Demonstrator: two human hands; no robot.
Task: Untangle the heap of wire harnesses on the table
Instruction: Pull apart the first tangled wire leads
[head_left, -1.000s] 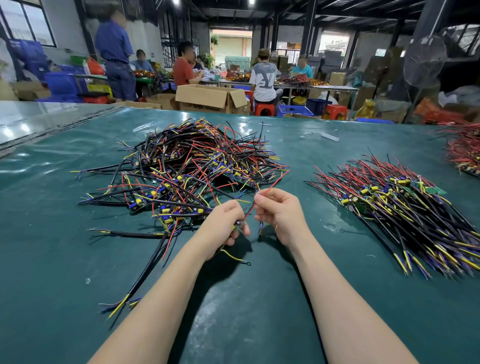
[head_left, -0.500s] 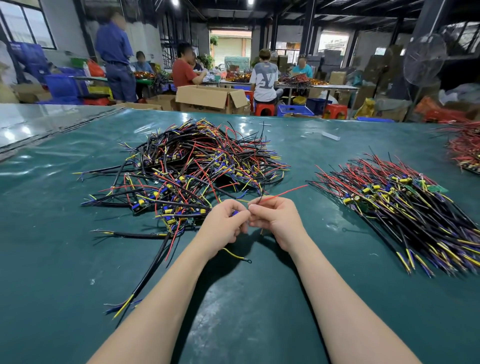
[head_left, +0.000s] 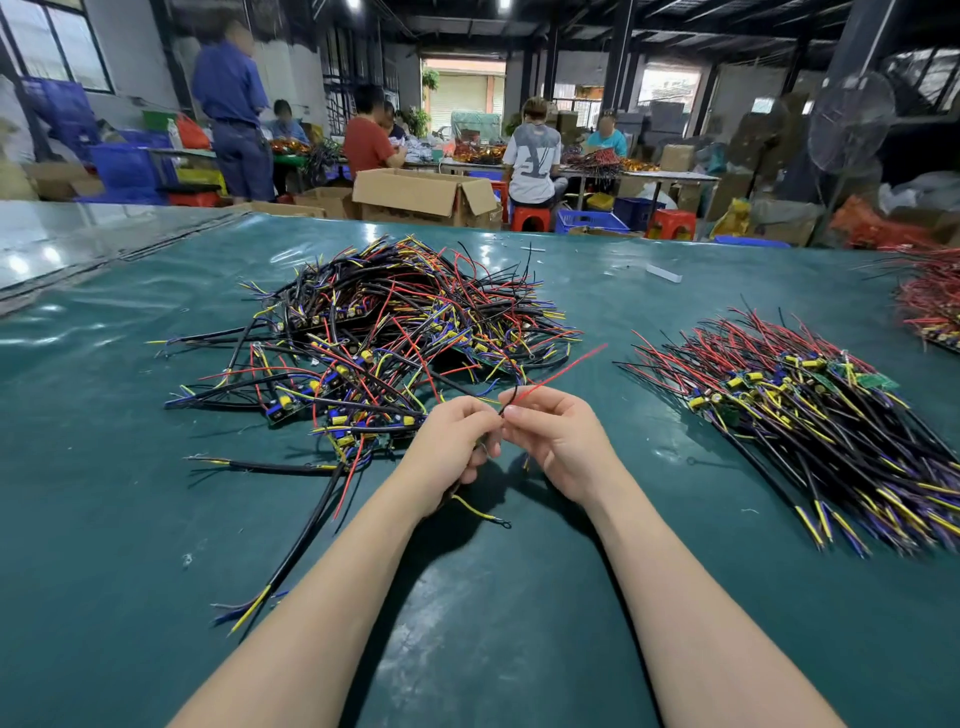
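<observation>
A tangled heap of wire harnesses (head_left: 384, 338), black, red, yellow and blue with small circuit boards, lies on the green table (head_left: 519, 623) at centre left. Just in front of it my left hand (head_left: 452, 447) and my right hand (head_left: 561, 441) meet fingertip to fingertip. My right hand pinches a red wire (head_left: 566, 369) that sticks out up and to the right, along with a thin black wire. My left hand grips the same harness, and a yellow wire with a ring terminal (head_left: 480, 513) hangs below it.
An aligned pile of harnesses (head_left: 810, 415) lies at the right. Another red pile (head_left: 930, 306) sits at the far right edge. Long black cables (head_left: 301, 540) trail from the heap toward the near left. Cardboard boxes and several workers are beyond the table.
My hands have drawn together until the fingertips touch. The red wire swung from pointing up toward the heap to pointing out to the right.
</observation>
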